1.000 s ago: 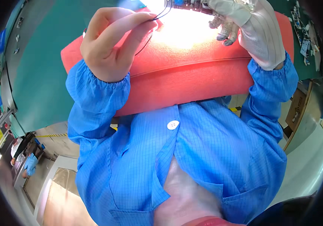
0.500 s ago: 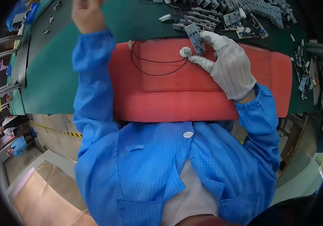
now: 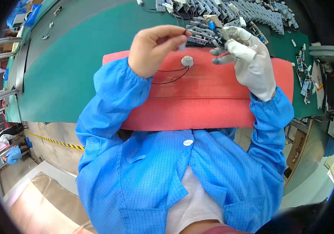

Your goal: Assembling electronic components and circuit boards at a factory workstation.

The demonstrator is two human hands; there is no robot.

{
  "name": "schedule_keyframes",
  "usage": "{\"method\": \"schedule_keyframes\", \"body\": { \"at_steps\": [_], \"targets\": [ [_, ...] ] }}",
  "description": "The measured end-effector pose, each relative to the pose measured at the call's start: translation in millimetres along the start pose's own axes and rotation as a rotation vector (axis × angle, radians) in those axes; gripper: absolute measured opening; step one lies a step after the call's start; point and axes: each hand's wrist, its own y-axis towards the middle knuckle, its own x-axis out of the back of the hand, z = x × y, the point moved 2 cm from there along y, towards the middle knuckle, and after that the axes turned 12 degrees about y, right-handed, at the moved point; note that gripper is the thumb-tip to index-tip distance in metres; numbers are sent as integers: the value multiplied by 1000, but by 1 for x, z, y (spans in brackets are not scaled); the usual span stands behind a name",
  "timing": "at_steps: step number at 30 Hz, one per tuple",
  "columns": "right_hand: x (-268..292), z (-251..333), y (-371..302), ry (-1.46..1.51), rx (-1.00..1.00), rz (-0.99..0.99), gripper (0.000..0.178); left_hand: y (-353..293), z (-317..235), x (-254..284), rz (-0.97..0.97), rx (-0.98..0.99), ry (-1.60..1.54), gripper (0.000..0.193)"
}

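Observation:
My bare left hand (image 3: 153, 48) is raised over the far left part of the red pad (image 3: 198, 111). Its thumb and forefinger are pinched together, with a small whitish piece (image 3: 182, 47) showing just under the fingertips and a dark strand by them. My right hand (image 3: 252, 58), in a white glove, grips a small circuit board (image 3: 219, 36) tilted so that its dark and blue parts show. Between the hands, a round white socket (image 3: 187, 61) lies on the pad. Two thin black wires (image 3: 173, 80) run left from it and pass behind my left forearm.
Beyond the pad, many grey circuit boards (image 3: 258, 17) lie in rows on the green mat (image 3: 65, 74). More small boards (image 3: 305, 84) lie along the right side. A few loose parts (image 3: 46, 36) are at the far left. Other people (image 3: 13, 154) are in the left background.
My left hand has come down from the far left toward my right hand, now pinching. The circuit board has been lifted and turned in my right hand, away from the white socket.

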Motion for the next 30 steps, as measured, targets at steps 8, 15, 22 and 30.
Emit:
{"method": "schedule_keyframes", "body": {
  "at_steps": [8,15,22,30],
  "targets": [
    [19,-1,-16,-157,133,92,36,-22,2,-23,-64,-37,-11,12],
    [47,-9,-20,-359,313,157,31,-33,9,-25,-154,-231,307,12],
    [30,-6,-12,-184,-86,-212,34,-26,7,-21,-199,-477,519,17],
    [33,-18,-9,-245,-179,-164,34,-29,11,-14,-208,-518,579,20]
  ]
}}
